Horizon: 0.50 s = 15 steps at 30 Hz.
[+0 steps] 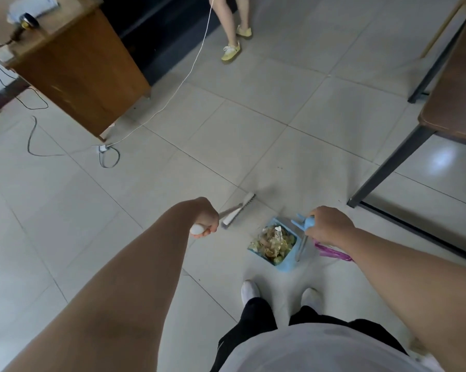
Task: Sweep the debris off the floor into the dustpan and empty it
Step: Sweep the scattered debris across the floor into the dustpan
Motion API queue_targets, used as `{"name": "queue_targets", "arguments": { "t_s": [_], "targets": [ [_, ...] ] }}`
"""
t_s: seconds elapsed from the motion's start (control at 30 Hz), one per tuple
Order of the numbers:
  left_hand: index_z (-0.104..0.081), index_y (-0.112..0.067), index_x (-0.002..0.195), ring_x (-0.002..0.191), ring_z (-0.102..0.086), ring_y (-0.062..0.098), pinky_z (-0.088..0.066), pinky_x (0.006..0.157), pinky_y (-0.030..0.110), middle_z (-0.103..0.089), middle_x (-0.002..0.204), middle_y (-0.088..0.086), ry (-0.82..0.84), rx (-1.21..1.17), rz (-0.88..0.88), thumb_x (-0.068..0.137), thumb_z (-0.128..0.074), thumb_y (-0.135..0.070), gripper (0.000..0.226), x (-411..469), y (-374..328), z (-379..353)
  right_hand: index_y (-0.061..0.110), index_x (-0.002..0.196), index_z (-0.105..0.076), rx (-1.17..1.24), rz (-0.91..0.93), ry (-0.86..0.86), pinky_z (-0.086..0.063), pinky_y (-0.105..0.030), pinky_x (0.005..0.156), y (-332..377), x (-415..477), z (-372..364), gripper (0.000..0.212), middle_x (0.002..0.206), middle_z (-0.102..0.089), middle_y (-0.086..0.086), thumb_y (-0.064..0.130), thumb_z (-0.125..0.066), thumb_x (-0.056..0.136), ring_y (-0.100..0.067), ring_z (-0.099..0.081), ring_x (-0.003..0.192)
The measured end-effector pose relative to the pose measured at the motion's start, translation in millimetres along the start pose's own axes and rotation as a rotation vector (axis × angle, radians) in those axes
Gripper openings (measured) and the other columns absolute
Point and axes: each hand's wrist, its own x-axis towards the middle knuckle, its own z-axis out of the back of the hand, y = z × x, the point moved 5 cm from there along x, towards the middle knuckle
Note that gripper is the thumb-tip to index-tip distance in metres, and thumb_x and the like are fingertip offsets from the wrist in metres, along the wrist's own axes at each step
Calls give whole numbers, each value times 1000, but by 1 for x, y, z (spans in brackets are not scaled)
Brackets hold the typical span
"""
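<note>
My left hand (pixel 206 220) grips the white handle of a long broom, whose white brush head (pixel 239 209) rests on the pale tiled floor just ahead of me. My right hand (pixel 328 225) holds the blue handle of a light blue dustpan (pixel 287 260) that stands on the floor in front of my feet. The pan is full of crumpled yellowish and foil-like debris (pixel 273 244). The brush head lies to the upper left of the pan's mouth, a short gap apart. A purple ribbon (pixel 332 252) trails below my right wrist.
A wooden cabinet (pixel 76 68) stands at the far left, with cables and a white cord with a plug (pixel 103 149) on the floor beside it. Another person's legs (pixel 233 30) are at the top. A dark-legged table (pixel 446 114) fills the right side.
</note>
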Motion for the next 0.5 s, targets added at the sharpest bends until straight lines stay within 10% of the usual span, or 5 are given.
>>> {"name": "queue_targets", "arguments": {
  "t_s": [0.5],
  "targets": [
    [-64,-2,88,48,-54,21,-48,51,24,-58,55,8,135,88,-55,78,-62,-4,10,-45,-37,-36,7,105,-66,-55,14,85,-43,-25,65,-9,-3,11,27,91,-67,-7,15,-69,79,-25,-63,87]
  ]
}}
